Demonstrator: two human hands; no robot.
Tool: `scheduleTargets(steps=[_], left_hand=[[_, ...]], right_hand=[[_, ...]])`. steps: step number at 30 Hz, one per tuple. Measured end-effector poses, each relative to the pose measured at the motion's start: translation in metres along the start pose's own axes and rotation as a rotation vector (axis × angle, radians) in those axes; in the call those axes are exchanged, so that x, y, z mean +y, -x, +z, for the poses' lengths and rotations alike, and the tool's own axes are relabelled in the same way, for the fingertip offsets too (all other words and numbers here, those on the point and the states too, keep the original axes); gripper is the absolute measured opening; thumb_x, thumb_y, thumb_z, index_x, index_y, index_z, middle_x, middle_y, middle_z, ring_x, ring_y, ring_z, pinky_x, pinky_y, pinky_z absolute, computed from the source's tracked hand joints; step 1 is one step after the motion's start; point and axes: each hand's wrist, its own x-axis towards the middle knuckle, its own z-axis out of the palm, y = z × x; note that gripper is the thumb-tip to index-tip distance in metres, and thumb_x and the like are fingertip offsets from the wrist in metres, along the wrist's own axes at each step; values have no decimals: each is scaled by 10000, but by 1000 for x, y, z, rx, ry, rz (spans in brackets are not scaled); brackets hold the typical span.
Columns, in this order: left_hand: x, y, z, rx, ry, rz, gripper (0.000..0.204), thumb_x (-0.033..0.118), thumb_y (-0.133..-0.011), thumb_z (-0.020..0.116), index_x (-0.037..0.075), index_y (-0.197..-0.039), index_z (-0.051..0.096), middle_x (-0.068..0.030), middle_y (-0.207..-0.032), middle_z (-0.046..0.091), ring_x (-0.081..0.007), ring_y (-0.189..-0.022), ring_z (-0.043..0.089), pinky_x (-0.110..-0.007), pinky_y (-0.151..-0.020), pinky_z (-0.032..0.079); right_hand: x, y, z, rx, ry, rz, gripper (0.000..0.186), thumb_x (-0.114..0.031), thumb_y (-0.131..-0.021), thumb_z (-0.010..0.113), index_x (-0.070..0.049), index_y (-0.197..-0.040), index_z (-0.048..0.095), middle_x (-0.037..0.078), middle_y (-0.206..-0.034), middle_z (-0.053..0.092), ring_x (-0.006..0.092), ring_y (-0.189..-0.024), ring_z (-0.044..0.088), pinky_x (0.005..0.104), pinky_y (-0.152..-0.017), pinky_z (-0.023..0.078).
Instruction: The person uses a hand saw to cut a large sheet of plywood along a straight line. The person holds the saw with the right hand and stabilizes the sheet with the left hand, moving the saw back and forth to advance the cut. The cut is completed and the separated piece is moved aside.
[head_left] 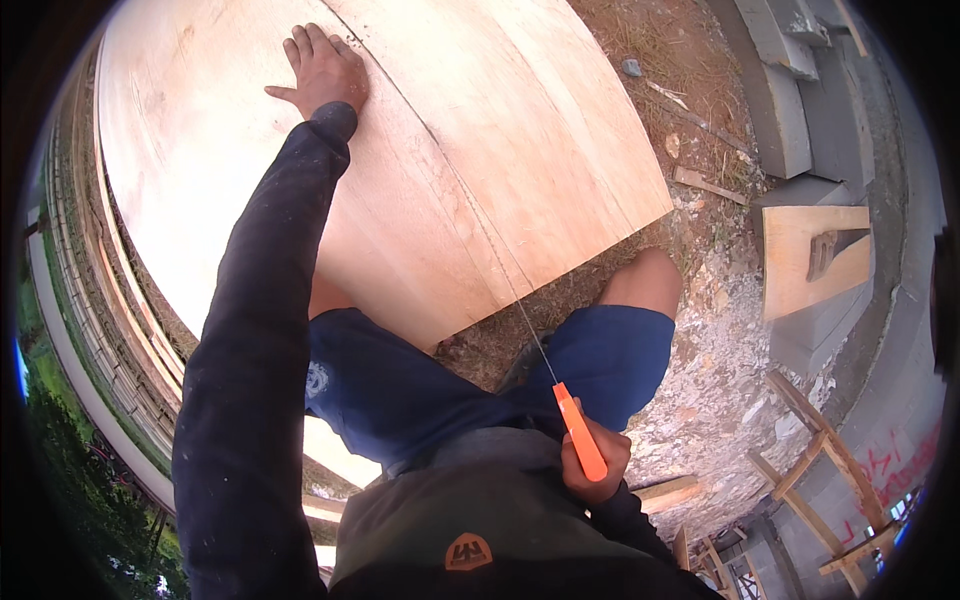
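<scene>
My left hand (pixel 321 72) lies with spread fingers on a pale plywood sheet (pixel 540 150), beside a long, thin dark line in the wood. My right hand (pixel 600 470) grips the orange handle (pixel 582 435) of a hand saw. Its thin toothed blade (pixel 530 320) runs up to the sheet's near edge, in line with that dark line. The sheet's near edge lies just beyond my bent legs.
Dirt ground with dry grass and wood scraps (pixel 710 185) borders the sheet. Grey blocks (pixel 780 120) line the right, with a board (pixel 795 290) bearing another saw (pixel 830 250). Lower right stands timber framing (pixel 830 470); long timbers (pixel 135 280) lie left.
</scene>
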Motion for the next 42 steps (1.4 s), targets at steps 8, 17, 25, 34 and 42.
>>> scheduleTargets(steps=[8, 17, 25, 34, 42], left_hand=[[34, -4, -28, -231, -50, -162, 571, 269, -1064, 273, 19, -1575, 229, -105, -1674, 181, -255, -1552, 124, -687, -1197, 56], [25, 1, -28, -179, -37, -169, 566, 265, -1054, 294, 18, -1562, 271, -108, -1666, 211, -268, -1547, 151, -718, -1176, 71], [36, -3, -16, -179, -56, -120, 560, 254, -1045, 304, 10, -1549, 293, -114, -1657, 236, -281, -1540, 180, -750, -1154, 88], [17, -1, -24, -145, -66, -168, 565, 274, -1055, 298, 23, -1561, 272, -99, -1667, 211, -264, -1548, 145, -710, -1181, 76], [33, -9, -18, -153, 23, -161, 572, 282, -1053, 282, 24, -1564, 269, -100, -1665, 218, -266, -1546, 154, -715, -1179, 59]], right_hand=[[-48, -252, 91, -8, 3, -28, 182, -29, -826, 627, 73, -969, 675, 104, -599, 518, 86, -547, 480, 303, -523, 409], [-14, 7, -7, 11, 136, 18, 354, 43, -796, 597, 117, -1132, 676, 211, -874, 735, 248, -788, 756, 293, -737, 561], [-36, -230, 93, 74, -59, -55, 132, -35, -804, 623, 65, -754, 555, 137, -541, 404, 102, -518, 399, 327, -488, 369], [-9, 2, -12, 31, 50, 96, 280, 44, -822, 585, 93, -1073, 698, 122, -735, 690, 158, -663, 683, 273, -635, 518], [-24, -227, 96, 67, -36, -66, 143, -66, -815, 663, 54, -893, 662, 227, -627, 574, 316, -515, 594, 369, -529, 447]])
